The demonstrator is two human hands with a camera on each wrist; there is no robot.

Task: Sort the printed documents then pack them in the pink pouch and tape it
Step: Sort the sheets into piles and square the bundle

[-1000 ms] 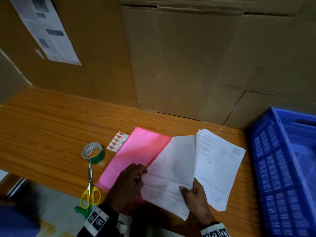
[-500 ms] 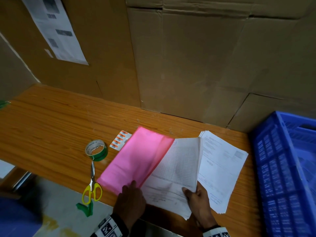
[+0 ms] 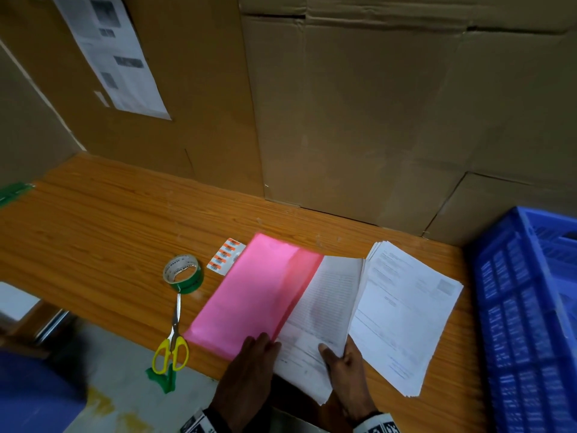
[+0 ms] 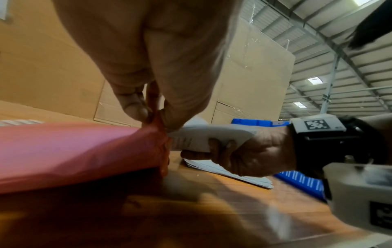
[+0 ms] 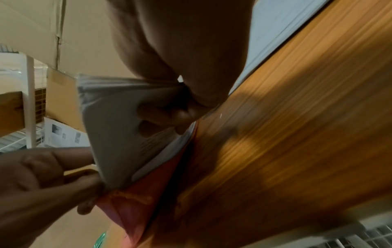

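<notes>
The pink pouch (image 3: pixel 253 295) lies on the wooden table (image 3: pixel 100 232) with its mouth toward the right. My left hand (image 3: pixel 256 360) pinches the pouch's open edge (image 4: pixel 158 124) at the near corner. A sheaf of printed documents (image 3: pixel 321 310) sits partly inside the pouch mouth. My right hand (image 3: pixel 346 367) grips the near end of that sheaf (image 4: pixel 197 139), thumb on top and fingers underneath (image 5: pixel 167 115). A second stack of printed sheets (image 3: pixel 406 320) lies flat on the table just right of my right hand.
A green tape roll (image 3: pixel 183 274) and yellow-handled scissors (image 3: pixel 171 345) lie left of the pouch. A small sheet of orange labels (image 3: pixel 225 256) is behind the pouch's far left edge. A blue crate (image 3: pixel 530 323) stands at the right. Cardboard walls (image 3: pixel 374 120) close off the back.
My left hand slid back to the near edge of the pouch and now pinches its opening. The sheaf in my right hand sits deeper in the pouch mouth. The head view tilted up slightly.
</notes>
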